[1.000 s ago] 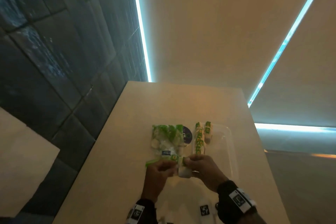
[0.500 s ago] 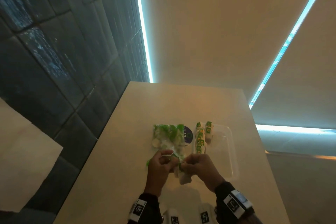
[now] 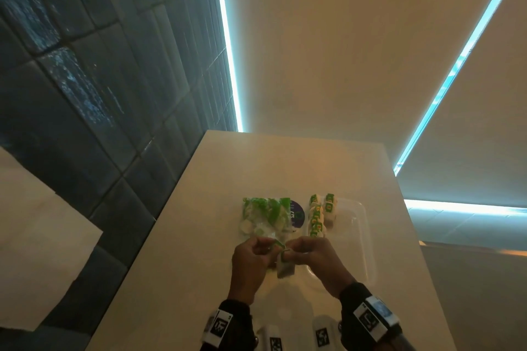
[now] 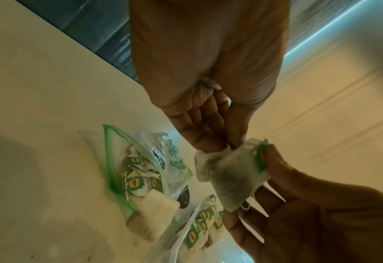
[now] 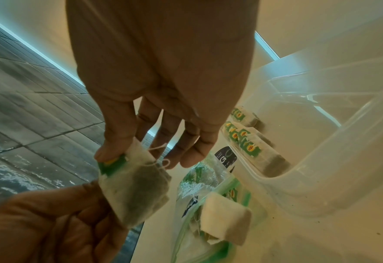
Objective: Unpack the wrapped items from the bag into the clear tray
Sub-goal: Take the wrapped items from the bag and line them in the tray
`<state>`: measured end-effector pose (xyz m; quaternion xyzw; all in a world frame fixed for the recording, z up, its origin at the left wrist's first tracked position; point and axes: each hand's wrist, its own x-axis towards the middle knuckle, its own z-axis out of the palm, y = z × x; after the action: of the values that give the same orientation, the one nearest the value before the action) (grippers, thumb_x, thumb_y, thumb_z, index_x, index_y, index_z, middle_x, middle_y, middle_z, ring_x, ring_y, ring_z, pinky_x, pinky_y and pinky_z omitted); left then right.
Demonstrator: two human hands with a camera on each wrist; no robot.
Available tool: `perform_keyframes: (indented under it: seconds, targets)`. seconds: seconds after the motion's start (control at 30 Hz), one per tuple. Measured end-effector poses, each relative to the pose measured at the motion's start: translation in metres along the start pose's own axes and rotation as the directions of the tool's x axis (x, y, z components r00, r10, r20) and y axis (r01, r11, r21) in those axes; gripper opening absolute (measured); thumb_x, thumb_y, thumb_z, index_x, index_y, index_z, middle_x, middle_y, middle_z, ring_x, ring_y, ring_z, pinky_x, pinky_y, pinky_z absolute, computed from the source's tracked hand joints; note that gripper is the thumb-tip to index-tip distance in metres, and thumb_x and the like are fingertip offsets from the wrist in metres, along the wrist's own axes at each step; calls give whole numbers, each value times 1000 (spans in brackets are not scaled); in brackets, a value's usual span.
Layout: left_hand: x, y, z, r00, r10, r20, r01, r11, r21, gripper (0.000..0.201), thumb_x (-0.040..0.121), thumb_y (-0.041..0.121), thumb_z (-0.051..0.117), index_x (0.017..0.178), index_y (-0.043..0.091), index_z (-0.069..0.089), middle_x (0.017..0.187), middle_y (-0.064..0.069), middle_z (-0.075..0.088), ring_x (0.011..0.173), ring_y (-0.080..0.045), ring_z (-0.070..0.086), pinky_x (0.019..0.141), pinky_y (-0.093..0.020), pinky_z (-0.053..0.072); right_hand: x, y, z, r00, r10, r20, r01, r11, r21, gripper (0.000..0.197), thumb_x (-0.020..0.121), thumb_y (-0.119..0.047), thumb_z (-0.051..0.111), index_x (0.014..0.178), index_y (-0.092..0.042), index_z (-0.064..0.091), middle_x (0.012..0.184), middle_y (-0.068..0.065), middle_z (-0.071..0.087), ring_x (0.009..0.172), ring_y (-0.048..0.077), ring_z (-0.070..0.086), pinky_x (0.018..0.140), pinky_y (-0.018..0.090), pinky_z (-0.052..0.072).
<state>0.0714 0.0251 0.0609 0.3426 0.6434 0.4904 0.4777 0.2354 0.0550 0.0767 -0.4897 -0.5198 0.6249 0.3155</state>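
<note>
While my right hand (image 5: 163, 74) pinches the green-tagged paper tea bag (image 5: 134, 192), my left hand (image 4: 208, 71) pinches its other corner above the beige table (image 3: 199, 236); wrist views alone show the green-zip clear bag (image 4: 140, 170) lying open beside the clear plastic tray (image 5: 321, 169).

We see the tray (image 3: 362, 236) open from above; its right part is bare, while tea bags (image 3: 318, 215) stand in a row along its left wall. Just beside it on the left lies the bag (image 3: 265, 215), with one tea bag sticking out of its mouth. The tabletop (image 3: 285, 162) beyond both is bare.
</note>
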Motion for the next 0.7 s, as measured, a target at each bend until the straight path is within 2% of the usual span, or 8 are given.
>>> perform_keyframes:
  seconds: [0.1, 0.2, 0.4, 0.5, 0.6, 0.7]
  targets:
    - [-1, 2, 2, 999, -38, 37, 40, 998, -58, 12, 80, 4, 75, 92, 3, 73, 82, -12, 75, 73, -23, 72, 63, -33, 59, 4, 2, 3, 1000, -12, -29, 10, 998, -70, 1, 79, -8, 75, 79, -8, 74, 77, 1, 73, 74, 4, 66, 70, 18, 50]
    - [-3, 5, -1, 998, -43, 37, 47, 994, -97, 9, 83, 7, 72, 91, 2, 73, 83, -12, 75, 71, -20, 72, 62, -30, 58, 8, 5, 1, 997, -26, -68, 19, 995, -99, 4, 79, -8, 75, 79, -4, 74, 77, 7, 72, 72, 10, 66, 72, 24, 52]
    - [-2, 6, -6, 997, -67, 47, 74, 987, -146, 10, 86, 11, 70, 93, 5, 73, 86, -11, 75, 77, -27, 73, 64, -32, 58, 7, 3, -2, 1000, -1, 15, 1, 999, 34, 18, 83, -4, 70, 89, 12, 65, 82, 15, 67, 79, 20, 64, 79, 29, 54]
    - [0, 8, -8, 998, -57, 6, 57, 985, -161, 11, 87, 13, 69, 93, 4, 72, 85, -12, 75, 75, -28, 72, 66, -37, 59, 6, 2, -4, 998, 28, 63, -34, 994, 102, 24, 84, -1, 67, 94, 19, 59, 84, 17, 63, 79, 22, 62, 76, 28, 54]
    - [1, 10, -11, 998, -50, -32, 44, 984, -174, 13, 88, 13, 68, 92, 2, 71, 83, -16, 74, 68, -24, 70, 62, -34, 58, 5, 1, -6, 995, 59, 83, -72, 983, 169, 28, 84, 0, 67, 95, 22, 55, 85, 21, 58, 78, 27, 57, 70, 32, 50]
    - [-2, 16, -10, 998, -28, 50, 37, 983, -180, 13, 88, 16, 68, 95, 5, 71, 88, -13, 73, 72, -19, 69, 60, -29, 56, 5, -2, -5, 993, 85, 81, -100, 972, 215, 28, 84, 0, 66, 99, 22, 55, 88, 23, 57, 81, 31, 54, 71, 35, 48]
